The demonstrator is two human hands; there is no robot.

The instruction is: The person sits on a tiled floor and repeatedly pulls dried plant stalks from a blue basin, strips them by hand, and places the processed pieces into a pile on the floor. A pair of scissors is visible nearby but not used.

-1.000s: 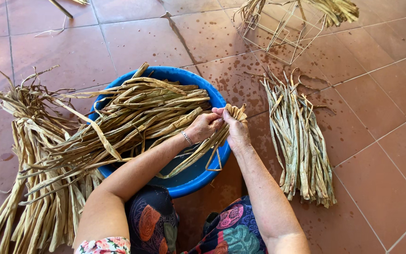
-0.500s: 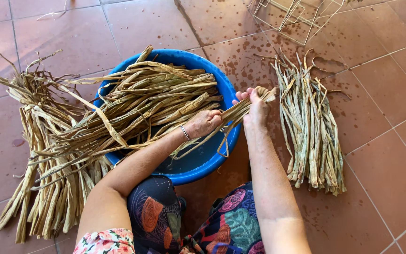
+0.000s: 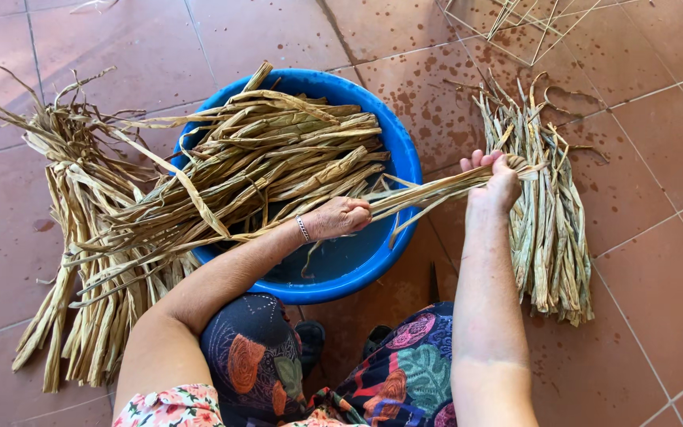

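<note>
Terracotta floor tiles (image 3: 658,119) run under everything, speckled with dark wet spots beyond the blue basin (image 3: 393,130), which is the largest thing on them and sits just ahead of the person's knees; a great bundle of dried tan leaf stalks (image 3: 278,150) lies across the basin's mouth, its ends trailing over the rim away from the right hand and onto the floor; beside the basin on that same side lies a loose heap of dry stalks (image 3: 81,237), partly tangled with the bundle; on the opposite side of the basin, near but apart from it, lies a flatter pile of greener strips (image 3: 551,229), laid roughly parallel; farther from the basin, at the top edge of the view, a thin wire frame (image 3: 515,28) is only partly seen; a patterned dress (image 3: 405,379) covers the lap just below the basin; over the basin's near rim the left hand (image 3: 341,216) is closed on one end of a thin sheaf of strips (image 3: 428,192), its fingers curled tightly round it, a slim bracelet (image 3: 303,228) at the wrist; the sheaf stretches out past the basin's rim to the right hand (image 3: 493,183), whose fingers are pressed together and wrapped round its other end, directly over the greener pile.
</note>
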